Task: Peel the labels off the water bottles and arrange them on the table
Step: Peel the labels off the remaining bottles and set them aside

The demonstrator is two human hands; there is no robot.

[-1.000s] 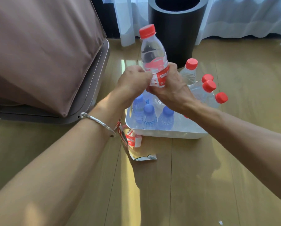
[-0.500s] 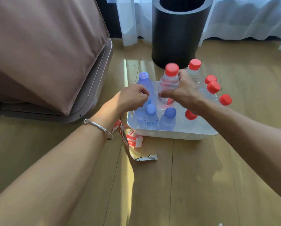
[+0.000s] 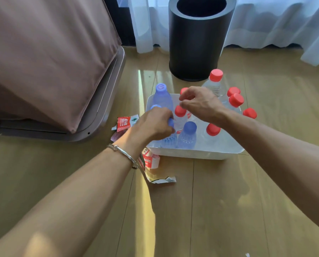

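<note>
Open floor (image 3: 220,201) spreads near and right of the tub (image 3: 197,154). The bed (image 3: 43,62) crowds the left, and the bin (image 3: 197,43) stands just past the far rim. Bottles in the tub stand upright, caps up, long axes vertical. Our left hand (image 3: 155,125) curls round a blue bottle (image 3: 169,140) at the near-left corner. Our right hand (image 3: 201,104) hovers over the tub, fingers loosely bent, holding nothing. 1 labelled red bottle (image 3: 180,115) sits just near-left of its fingertips. Peeled labels (image 3: 126,123) lie on the floor left of the tub.

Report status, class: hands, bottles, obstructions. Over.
Left hand grips blue-capped bottle in tub. Right hand above red-capped bottle, holding nothing. Peeled labels beside tub.
</note>
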